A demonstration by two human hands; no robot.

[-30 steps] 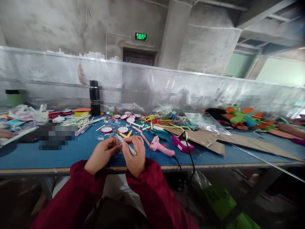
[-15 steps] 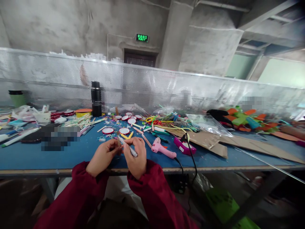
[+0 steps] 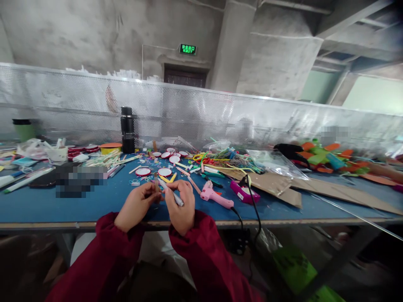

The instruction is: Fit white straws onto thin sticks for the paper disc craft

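Since a second ago my hands have barely shifted; only the view has drifted a little, and the pen sits a touch lower in my grip. My right hand (image 3: 180, 206) is closed around a grey-white pen (image 3: 171, 193), its tip angled up and left toward the small wooden stick (image 3: 155, 183) that my left hand (image 3: 137, 205) pinches upright between thumb and fingers. Both hands meet just above the near edge of the blue table (image 3: 94, 203). I judge the marking on the stick is under way, not finished; whether any line is drawn yet is too small to tell.

Just right of my hands lies a pink glue gun (image 3: 215, 196), its black cord running off the table edge, and beyond it a magenta box (image 3: 244, 192). Behind my hands are red-rimmed white discs (image 3: 153, 172), loose sticks and coloured bands. Further back stands a black flask (image 3: 127, 129), and cardboard sheets (image 3: 315, 188) spread to the right. Nothing lies between pen and stick
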